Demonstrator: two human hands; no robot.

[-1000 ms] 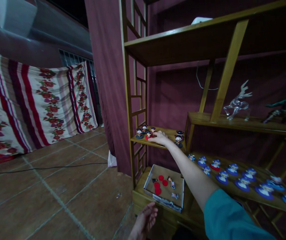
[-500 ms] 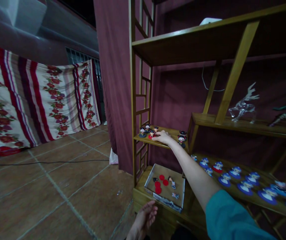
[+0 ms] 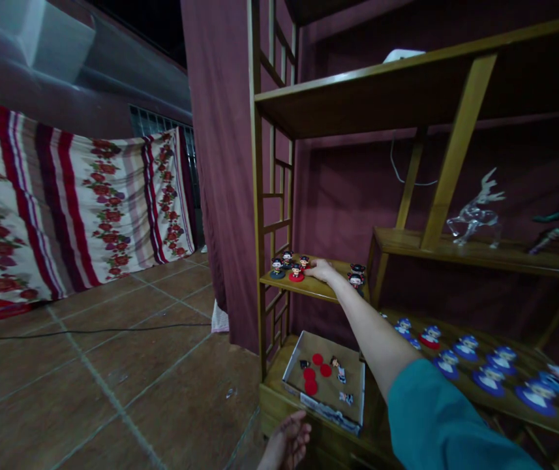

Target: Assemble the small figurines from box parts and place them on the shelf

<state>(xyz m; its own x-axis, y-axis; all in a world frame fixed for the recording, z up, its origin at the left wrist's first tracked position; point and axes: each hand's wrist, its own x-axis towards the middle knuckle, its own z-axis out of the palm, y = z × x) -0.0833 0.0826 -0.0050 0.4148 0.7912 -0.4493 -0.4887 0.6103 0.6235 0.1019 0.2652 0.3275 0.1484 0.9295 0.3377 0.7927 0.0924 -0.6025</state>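
My right hand (image 3: 322, 270) reaches onto the small middle shelf (image 3: 325, 287), its fingertips closed at the red base of a back-row figurine (image 3: 304, 262). Just in front stands another small black-haired figurine (image 3: 296, 271) on a red disc. Two figurines with dark bases, one in front (image 3: 277, 267) and one behind (image 3: 287, 258), are at the shelf's left end. More black-haired figurines (image 3: 356, 279) stand at its right end, partly behind my forearm. Low in view, my left hand (image 3: 289, 438) is empty with fingers loosely curled, near the shallow box (image 3: 325, 412).
Inside the box lie red discs (image 3: 310, 386) and loose figurine pieces (image 3: 341, 374). Blue-and-white figurines (image 3: 467, 346) line the lower right shelf. A clear deer ornament (image 3: 477, 215) stands above them. A purple curtain (image 3: 220, 196) hangs left of the wooden rack (image 3: 256, 196).
My right hand has shifted slightly back from the front red-based figurine, which now shows more fully. The view has tilted up a little. My left hand remains low near the box.
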